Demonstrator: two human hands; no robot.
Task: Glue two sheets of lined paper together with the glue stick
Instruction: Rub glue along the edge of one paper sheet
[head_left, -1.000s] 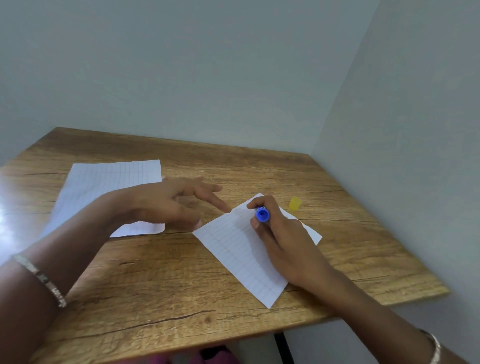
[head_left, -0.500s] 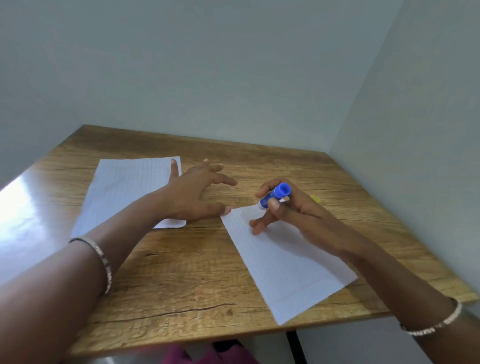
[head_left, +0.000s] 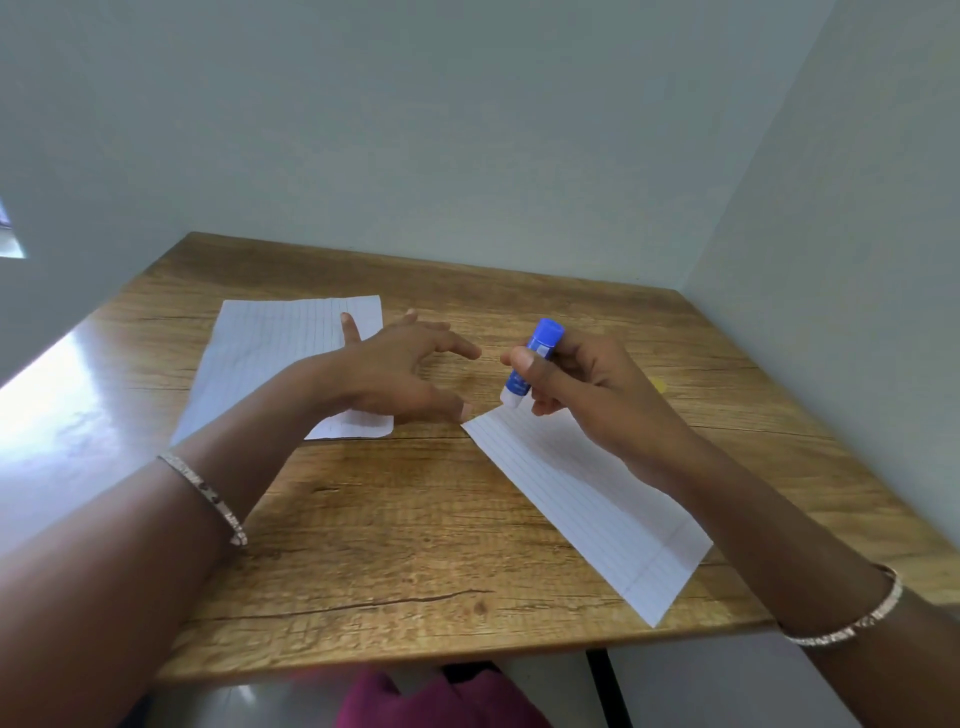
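Though apart, two sheets (head_left: 270, 353) (head_left: 597, 509), one glue stick (head_left: 544, 336).

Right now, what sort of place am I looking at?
Probably a small desk in the corner of a plain room, at home or in an office: a wooden table set between two bare walls, with lined paper and a glue stick in use.

Two white lined sheets lie flat on a wooden table (head_left: 389, 519), well apart. The left sheet (head_left: 270, 343) sits farther back, its right part hidden behind the left hand (head_left: 395, 374). The right sheet (head_left: 587, 499) lies diagonally, its near corner reaching the table's front edge. A blue glue stick (head_left: 535, 353), gripped in the right hand (head_left: 587, 384), tilts with its pale tip down at that sheet's far edge.
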